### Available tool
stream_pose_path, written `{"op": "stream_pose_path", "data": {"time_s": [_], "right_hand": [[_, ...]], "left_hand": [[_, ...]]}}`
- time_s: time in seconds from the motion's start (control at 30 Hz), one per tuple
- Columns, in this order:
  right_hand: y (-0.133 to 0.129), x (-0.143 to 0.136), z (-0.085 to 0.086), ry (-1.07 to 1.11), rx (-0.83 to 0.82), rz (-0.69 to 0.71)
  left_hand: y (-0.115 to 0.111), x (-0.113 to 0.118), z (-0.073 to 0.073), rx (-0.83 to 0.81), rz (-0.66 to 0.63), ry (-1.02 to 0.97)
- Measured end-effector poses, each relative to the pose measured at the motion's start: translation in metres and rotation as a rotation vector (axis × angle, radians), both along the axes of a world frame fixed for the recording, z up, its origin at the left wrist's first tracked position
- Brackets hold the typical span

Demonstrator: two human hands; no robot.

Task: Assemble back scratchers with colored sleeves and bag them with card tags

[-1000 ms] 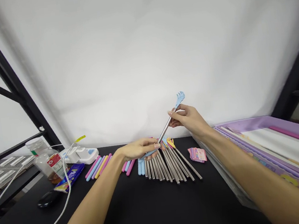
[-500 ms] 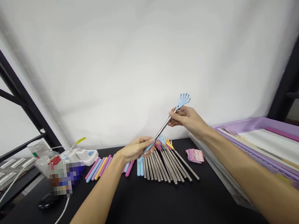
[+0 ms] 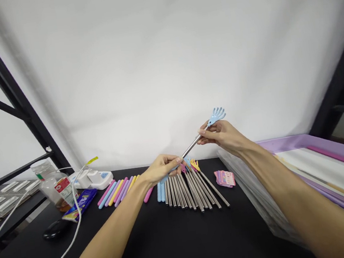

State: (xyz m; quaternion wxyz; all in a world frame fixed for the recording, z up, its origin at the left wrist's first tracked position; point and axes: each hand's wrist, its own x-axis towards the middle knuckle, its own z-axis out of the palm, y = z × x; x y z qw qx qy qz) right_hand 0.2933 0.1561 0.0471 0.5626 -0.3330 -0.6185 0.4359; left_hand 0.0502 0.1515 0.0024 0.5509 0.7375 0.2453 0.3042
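Both my hands hold one back scratcher (image 3: pixel 191 146), a metal rod with a light-blue hand-shaped head and a light-blue handle. It slants up to the right above the table. My left hand (image 3: pixel 162 167) is closed around the handle end, hiding most of it. Just below the blue head, my right hand (image 3: pixel 219 134) pinches the rod. Under them, several metal rods (image 3: pixel 199 191) lie fanned out, some with pink, blue and yellow hand-shaped heads. Left of these lie coloured handles (image 3: pixel 117 193) in pink, blue, purple and yellow, partly covered by my left forearm.
Small pink cards (image 3: pixel 225 178) lie right of the rods. A purple bin (image 3: pixel 291 142) and clear plastic bags (image 3: pixel 246 191) stand at the right. On the left are a power strip (image 3: pixel 102 180), a plastic jar (image 3: pixel 49 187), a blue packet (image 3: pixel 82 203), a black mouse (image 3: pixel 57 229) and a white cable (image 3: pixel 68 249).
Both hands and the back scratcher have shifted slightly to the right. My left fingers now cover more of the handle. The things on the table stay in place.
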Motion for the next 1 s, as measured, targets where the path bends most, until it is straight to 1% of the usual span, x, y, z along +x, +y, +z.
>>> {"op": "stream_pose_path", "data": {"time_s": [0.13,0.2,0.27,0.33,0.37,0.43,0.5,0.53,0.57,0.6,0.67,0.7,0.73,0.8,0.9,0.93,1.0], "right_hand": [[-0.003,-0.005,-0.004,-0.042,0.038,0.114],[-0.006,-0.013,-0.005,-0.069,0.066,0.179],[-0.009,-0.019,-0.005,-0.119,0.078,0.207],[-0.012,-0.021,-0.002,-0.191,0.028,0.211],[-0.014,-0.020,0.000,-0.206,-0.030,0.206],[-0.015,-0.013,0.004,-0.154,-0.171,0.163],[-0.014,-0.002,0.009,-0.088,-0.266,0.067],[-0.013,0.004,0.010,-0.133,-0.279,0.022],[-0.013,0.010,0.012,-0.239,-0.272,0.000],[-0.012,0.014,0.013,-0.419,-0.254,0.017],[-0.012,0.020,0.014,-0.779,-0.202,0.124],[-0.012,0.022,0.014,-0.911,-0.180,0.193],[-0.012,0.021,0.014,-0.994,-0.165,0.251],[-0.014,0.019,0.013,-1.064,-0.159,0.333],[-0.016,0.014,0.012,-1.089,-0.172,0.443],[-0.017,0.013,0.013,-1.084,-0.169,0.468],[-0.018,0.011,0.014,-1.079,-0.145,0.470]], "left_hand": [[-0.007,0.010,0.006,-0.152,-0.049,-0.085],[-0.009,0.013,0.009,-0.183,-0.057,-0.120],[-0.010,0.012,0.011,-0.131,-0.039,-0.096],[-0.009,0.006,0.013,-0.025,-0.003,-0.001],[-0.008,0.002,0.015,0.022,0.021,0.059],[-0.006,-0.007,0.018,0.109,0.090,0.174],[-0.003,-0.016,0.021,0.200,0.134,0.276],[-0.002,-0.019,0.023,0.253,0.133,0.320],[-0.001,-0.022,0.024,0.310,0.121,0.363],[0.000,-0.024,0.025,0.369,0.106,0.407],[0.001,-0.024,0.026,0.500,0.101,0.483],[0.001,-0.024,0.026,0.566,0.113,0.511],[0.001,-0.023,0.026,0.622,0.129,0.529],[0.000,-0.022,0.025,0.690,0.148,0.525],[0.000,-0.022,0.025,0.728,0.148,0.491],[0.000,-0.022,0.026,0.734,0.140,0.484],[0.000,-0.024,0.026,0.732,0.125,0.475]]}}
